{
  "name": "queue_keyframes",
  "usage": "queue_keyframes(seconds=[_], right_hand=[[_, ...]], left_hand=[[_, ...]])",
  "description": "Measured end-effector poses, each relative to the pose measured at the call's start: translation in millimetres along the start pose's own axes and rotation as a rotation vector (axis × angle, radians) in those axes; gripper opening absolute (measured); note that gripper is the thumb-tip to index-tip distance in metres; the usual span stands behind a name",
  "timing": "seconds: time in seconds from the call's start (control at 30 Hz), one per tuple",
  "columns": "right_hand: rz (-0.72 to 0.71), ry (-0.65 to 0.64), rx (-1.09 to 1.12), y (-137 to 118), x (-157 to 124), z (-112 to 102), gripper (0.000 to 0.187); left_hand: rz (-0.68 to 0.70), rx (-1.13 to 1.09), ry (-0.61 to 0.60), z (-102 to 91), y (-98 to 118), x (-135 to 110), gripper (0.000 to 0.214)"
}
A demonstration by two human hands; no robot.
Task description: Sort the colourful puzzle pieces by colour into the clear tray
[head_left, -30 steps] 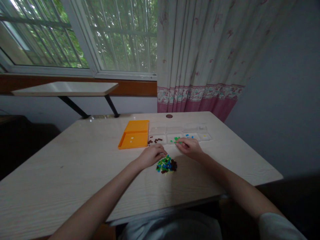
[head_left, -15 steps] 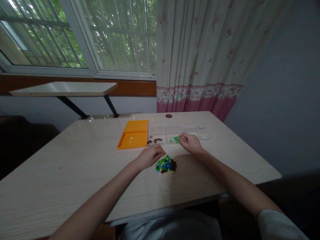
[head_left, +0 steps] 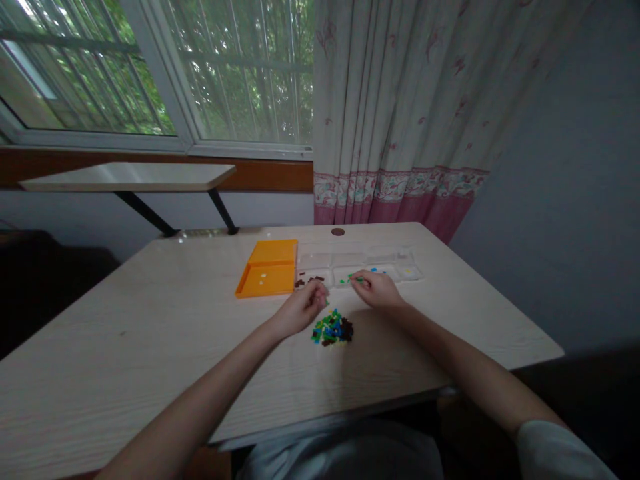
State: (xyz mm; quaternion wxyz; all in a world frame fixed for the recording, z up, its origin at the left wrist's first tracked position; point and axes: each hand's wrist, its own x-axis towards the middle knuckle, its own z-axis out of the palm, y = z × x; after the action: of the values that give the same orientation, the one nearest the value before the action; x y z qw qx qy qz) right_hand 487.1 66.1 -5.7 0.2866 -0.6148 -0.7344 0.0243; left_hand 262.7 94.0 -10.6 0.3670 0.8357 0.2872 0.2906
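Toy bricks (head_left: 332, 329) lie within reach, the clear tray (head_left: 333, 277) at their one o'clock apparently separating colors, left hand (head_left: 303, 309) pinching a green piece (head_left: 327, 303), right hand's (head_left: 379, 289) fingers bunched, contents unclear.

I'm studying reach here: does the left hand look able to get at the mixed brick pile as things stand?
Likely yes: the left hand is close to the mixed brick pile, with nothing visible blocking it, though it seems to be pinching a small green piece.
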Motion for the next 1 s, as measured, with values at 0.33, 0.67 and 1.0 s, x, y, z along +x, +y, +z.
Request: queue_keyframes(seconds=[0.33,0.67,1.0], right_hand=[[-0.385,0.004,0.089,-28,-18,16,0.018],[-0.421,0.018,0.118,-29,-20,13,0.017],[-0.319,0.294,0.125,-16,-9,-1,0.016]], left_hand=[[-0.074,-0.429,0.022,13.2,-1,-1,0.026],[-0.103,-0.609,-0.006,16.0,-3,1,0.034],[0.099,0.358,-0.112,-2.5,0,-4,0.018]])
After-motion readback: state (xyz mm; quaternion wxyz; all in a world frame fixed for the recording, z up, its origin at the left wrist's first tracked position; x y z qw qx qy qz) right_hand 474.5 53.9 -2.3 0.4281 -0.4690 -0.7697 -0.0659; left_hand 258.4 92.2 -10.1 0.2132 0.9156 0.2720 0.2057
